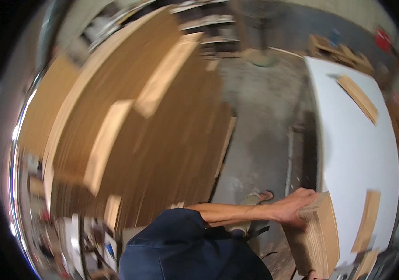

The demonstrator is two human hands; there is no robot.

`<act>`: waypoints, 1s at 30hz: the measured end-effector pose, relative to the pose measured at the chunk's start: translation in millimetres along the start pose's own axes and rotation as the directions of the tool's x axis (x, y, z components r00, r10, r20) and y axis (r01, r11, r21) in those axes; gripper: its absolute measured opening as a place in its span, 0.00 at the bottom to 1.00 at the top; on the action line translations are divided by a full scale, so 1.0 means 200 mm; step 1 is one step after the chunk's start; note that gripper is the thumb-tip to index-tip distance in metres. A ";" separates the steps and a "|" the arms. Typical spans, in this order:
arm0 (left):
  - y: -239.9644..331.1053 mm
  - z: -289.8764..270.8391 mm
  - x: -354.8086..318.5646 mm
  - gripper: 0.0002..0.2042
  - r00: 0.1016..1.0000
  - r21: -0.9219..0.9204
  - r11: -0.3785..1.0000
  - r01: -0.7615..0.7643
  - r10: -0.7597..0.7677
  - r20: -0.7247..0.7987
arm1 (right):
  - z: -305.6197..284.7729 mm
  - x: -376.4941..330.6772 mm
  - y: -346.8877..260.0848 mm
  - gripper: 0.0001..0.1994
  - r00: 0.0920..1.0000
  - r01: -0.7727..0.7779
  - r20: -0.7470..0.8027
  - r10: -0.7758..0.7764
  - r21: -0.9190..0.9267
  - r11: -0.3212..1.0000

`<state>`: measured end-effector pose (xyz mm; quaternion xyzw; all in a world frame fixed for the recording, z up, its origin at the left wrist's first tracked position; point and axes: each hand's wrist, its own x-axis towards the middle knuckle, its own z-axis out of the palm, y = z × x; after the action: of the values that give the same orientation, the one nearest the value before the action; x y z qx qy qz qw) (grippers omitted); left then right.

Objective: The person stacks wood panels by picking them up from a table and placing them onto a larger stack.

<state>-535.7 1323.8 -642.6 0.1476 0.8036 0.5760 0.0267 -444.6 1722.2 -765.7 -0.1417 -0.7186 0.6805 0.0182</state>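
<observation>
My left arm reaches across to the right, and my left hand [296, 207] is closed round the far end of a stack of thin wooden boards [327, 233]. The stack is held tilted beside the near left edge of a white-topped table [348, 154]. At the picture's lower edge, a small bit of my right hand [310, 276] shows against the near end of the same stack; the rest of it is out of view. One light board [367, 219] lies on the table just right of the stack.
On the left stands a large pile of brown boards [166, 140], with lighter boards [108, 144] along it. More narrow boards [358, 99] lie at the table's far end. A cardboard box [323, 46] sits beyond the table. Grey floor [260, 116] runs between pile and table.
</observation>
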 end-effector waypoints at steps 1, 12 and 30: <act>0.07 0.01 -0.17 0.56 0.992 0.004 0.998 0.067 -0.067 -0.105 | 0.06 0.05 -0.04 0.30 0.997 0.013 0.076 -0.010 -0.028 1.000; 1.32 0.00 -1.75 0.54 0.453 0.426 0.820 0.383 0.235 -0.860 | 0.84 0.15 -0.98 0.29 0.526 0.338 0.792 -0.310 0.140 0.931; 2.43 -0.97 -4.06 0.41 -0.039 0.048 0.988 0.146 0.055 -0.998 | 2.54 -3.01 -2.74 0.27 -0.286 0.357 0.915 -0.283 0.377 0.855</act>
<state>297.8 1069.5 -227.4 -0.3378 0.6184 0.4465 -0.5514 -77.6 1071.7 -162.8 0.6221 -0.4972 0.4909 -0.3532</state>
